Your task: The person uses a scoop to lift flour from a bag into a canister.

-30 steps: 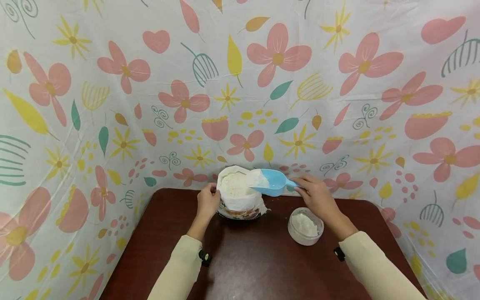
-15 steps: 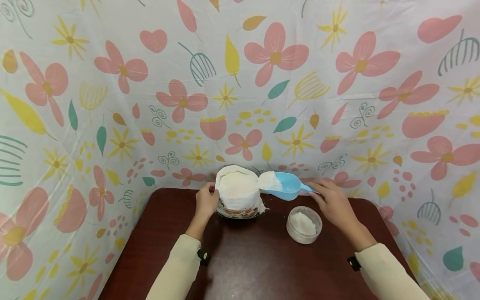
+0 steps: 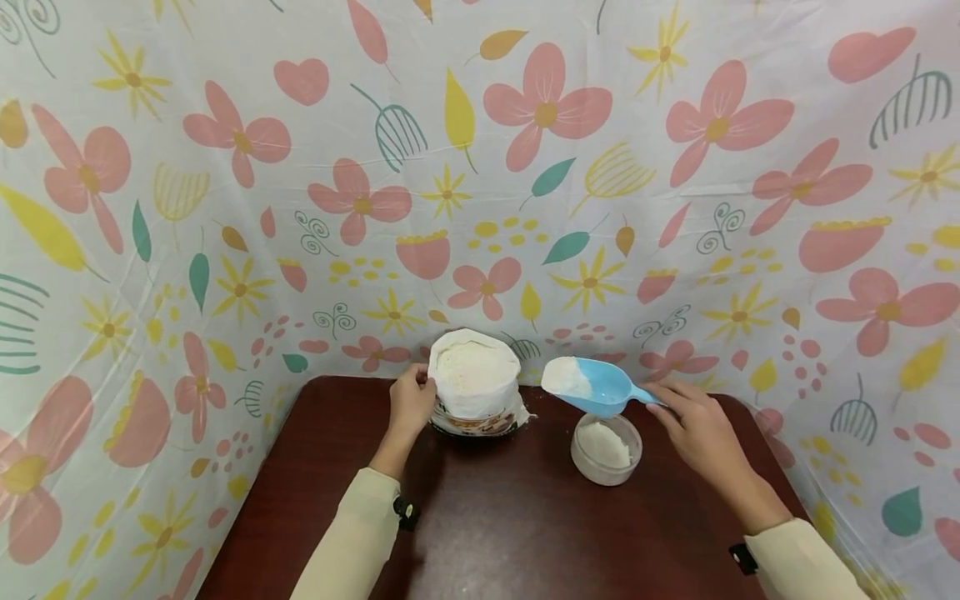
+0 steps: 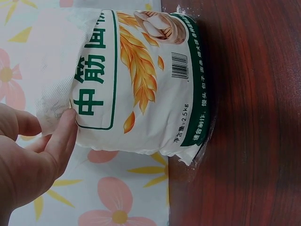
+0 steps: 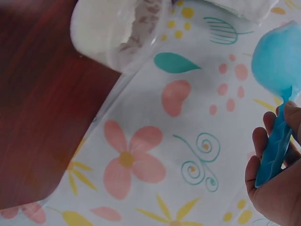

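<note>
My right hand (image 3: 697, 429) grips the handle of a light blue scoop (image 3: 607, 385), its front loaded with white flour (image 3: 566, 377). The scoop hangs above and behind a clear round tub (image 3: 606, 471) that has flour in it. In the right wrist view my fingers wrap the ribbed handle (image 5: 273, 150). At the back of the table stands an open flour bag (image 3: 480, 400), its top edge folded outward. My left hand (image 3: 411, 404) pinches that folded rim at the bag's left side. The left wrist view shows thumb and fingers on the folded edge (image 4: 59, 89), with printed wheat ears below it.
The dark red-brown table (image 3: 510, 533) carries the bag and the tub. A flower-patterned cloth (image 3: 480, 167) hangs close behind the table and along its sides. Specks of flour lie on the table beside the bag.
My right hand has lifted the flour-filled scoop out of the bag's mouth and carried it rightward, to just above and behind the tub. My left hand keeps its place on the bag's rim.
</note>
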The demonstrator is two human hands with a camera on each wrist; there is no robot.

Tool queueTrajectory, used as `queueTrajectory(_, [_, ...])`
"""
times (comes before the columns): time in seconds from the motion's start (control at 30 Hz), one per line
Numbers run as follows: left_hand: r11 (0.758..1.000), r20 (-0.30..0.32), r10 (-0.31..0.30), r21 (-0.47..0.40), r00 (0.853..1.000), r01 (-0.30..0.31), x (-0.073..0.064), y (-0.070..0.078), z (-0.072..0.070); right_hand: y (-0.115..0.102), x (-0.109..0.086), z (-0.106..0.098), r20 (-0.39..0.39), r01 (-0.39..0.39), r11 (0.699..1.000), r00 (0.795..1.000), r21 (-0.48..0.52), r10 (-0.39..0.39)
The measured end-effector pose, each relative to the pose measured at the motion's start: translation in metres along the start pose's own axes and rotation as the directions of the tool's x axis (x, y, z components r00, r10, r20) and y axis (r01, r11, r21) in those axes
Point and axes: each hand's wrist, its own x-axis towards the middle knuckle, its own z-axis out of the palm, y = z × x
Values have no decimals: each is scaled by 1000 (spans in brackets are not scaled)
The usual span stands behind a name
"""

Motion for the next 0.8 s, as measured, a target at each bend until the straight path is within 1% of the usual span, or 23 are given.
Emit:
queueTrajectory(0.23, [1000,11,-4,-9,1000,4,0,-1,0,6,-14,-10,-8,-4,1000,1000,-21,4])
queueTrajectory(0.37, [1000,22,-24,-11,999,24,-1,-4,-1,11,-27,-14,11,-34,999,999,-17,35])
queueTrajectory(0.5, [1000,25,-26,-16,999,27,-3,-5,-1,16,-39,-16,20,-54,998,998,-33,55])
queueTrajectory(0.63, [1000,20,-22,-18,1000,23,-3,-4,-2,23,-48,-18,1,-34,997,999,-68,34])
queueTrajectory(0.8, [1000,16,-8,-14,1000,8,1,-4,-1,31,-57,-18,-14,-18,996,1000,-89,17])
